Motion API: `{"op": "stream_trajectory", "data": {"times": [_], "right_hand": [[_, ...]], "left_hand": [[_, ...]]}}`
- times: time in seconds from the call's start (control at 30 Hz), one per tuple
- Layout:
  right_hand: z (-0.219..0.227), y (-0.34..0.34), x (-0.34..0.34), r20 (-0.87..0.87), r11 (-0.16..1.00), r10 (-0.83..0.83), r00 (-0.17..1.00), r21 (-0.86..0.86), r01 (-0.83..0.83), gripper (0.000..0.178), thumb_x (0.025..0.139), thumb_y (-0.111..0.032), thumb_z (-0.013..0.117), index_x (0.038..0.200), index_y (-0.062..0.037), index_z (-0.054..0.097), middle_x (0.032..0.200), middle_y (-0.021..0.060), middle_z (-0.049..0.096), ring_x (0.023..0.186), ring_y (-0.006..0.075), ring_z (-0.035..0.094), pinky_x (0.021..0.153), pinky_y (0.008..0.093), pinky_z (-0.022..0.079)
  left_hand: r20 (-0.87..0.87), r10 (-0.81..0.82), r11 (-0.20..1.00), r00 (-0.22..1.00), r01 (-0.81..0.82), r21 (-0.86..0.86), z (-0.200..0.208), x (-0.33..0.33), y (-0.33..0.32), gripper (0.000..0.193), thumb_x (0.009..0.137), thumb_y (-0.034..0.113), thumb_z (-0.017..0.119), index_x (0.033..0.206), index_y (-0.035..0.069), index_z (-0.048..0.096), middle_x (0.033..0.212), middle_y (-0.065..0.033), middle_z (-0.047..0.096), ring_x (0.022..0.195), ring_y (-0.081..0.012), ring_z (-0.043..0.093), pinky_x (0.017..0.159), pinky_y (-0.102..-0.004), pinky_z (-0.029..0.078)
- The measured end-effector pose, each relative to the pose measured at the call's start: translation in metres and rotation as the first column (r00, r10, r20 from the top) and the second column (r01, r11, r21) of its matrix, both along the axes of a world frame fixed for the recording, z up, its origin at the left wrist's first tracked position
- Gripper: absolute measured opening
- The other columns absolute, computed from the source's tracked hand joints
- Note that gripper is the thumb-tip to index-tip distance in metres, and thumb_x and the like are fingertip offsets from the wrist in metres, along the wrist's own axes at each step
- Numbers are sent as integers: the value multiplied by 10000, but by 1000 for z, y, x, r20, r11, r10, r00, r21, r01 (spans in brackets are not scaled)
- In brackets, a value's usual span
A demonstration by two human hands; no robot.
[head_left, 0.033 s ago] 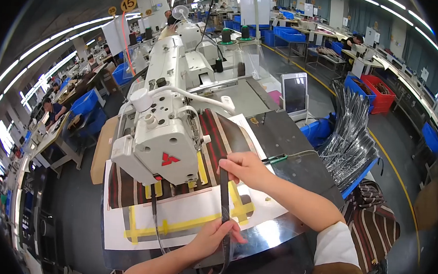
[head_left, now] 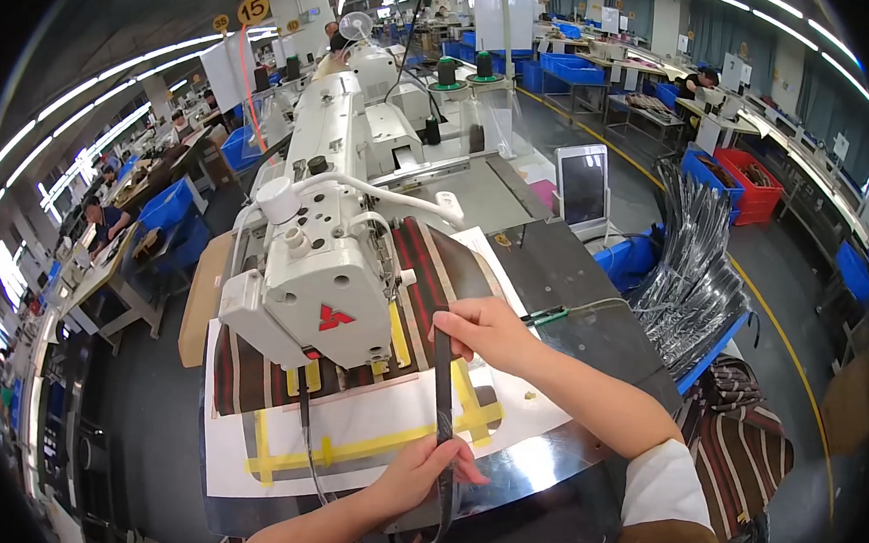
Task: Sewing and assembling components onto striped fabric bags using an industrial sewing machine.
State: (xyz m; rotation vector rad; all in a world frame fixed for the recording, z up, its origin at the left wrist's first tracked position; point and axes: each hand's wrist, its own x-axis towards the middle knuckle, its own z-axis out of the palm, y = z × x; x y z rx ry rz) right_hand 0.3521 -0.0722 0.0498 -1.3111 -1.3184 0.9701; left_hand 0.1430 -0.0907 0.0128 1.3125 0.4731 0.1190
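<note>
A dark strap [head_left: 444,397] runs upright between my hands. Its top end is pinched between the thumb and fingers of my right hand [head_left: 490,337]. Lower down, my left hand [head_left: 426,472] is closed round the same strap. Below that hand it loops toward me; a dark strand also rises to the yellow-taped slot under the sewing machine head [head_left: 328,300]. Brown striped fabric [head_left: 249,372] lies beneath the head, partly hidden by it. Nearer me is a white sheet [head_left: 229,458] with yellow tape [head_left: 344,453] marking an outline.
A green-handled tool [head_left: 548,316] lies on the dark tabletop, right of the machine. Behind it stands a tablet [head_left: 586,186] on a holder. Plastic-wrapped straps [head_left: 688,277] fill a blue bin at the right, with striped fabric [head_left: 742,450] hanging below.
</note>
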Motion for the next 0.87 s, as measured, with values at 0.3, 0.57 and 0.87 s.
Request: {"op": "stream_trajectory", "data": {"times": [0.3, 0.57, 0.87], "right_hand": [[-26, 21, -4, -151, 984, -19, 988, -178, -9, 333, 900, -275, 542, 683, -27, 588, 562, 8, 536, 468, 76, 482, 454, 218, 380], [-69, 61, -25, 150, 965, 52, 987, -263, -11, 274, 841, -219, 596, 712, 23, 603, 635, 89, 631, 513, 158, 605, 519, 297, 476], [-98, 81, -46, 571, 916, -326, 753, 388, 102, 200, 695, -220, 719, 706, -75, 582, 781, 62, 612, 741, 253, 599, 618, 366, 470]], "left_hand": [[215, 229, 321, 949, -282, 904, -2, -15, 30, 357, 809, 126, 569, 1159, 72, 525, 1204, -148, 517, 1092, -282, 520, 914, -369, 438], [57, 167, -179, 984, -27, 984, -40, -18, 53, 364, 725, 72, 558, 1087, 44, 573, 1202, -154, 532, 1057, -278, 559, 873, -348, 471], [-9, 297, -177, 955, 65, 982, -50, -19, 74, 375, 726, 63, 552, 1099, 34, 570, 1180, -133, 573, 1012, -262, 594, 845, -332, 490]]}}
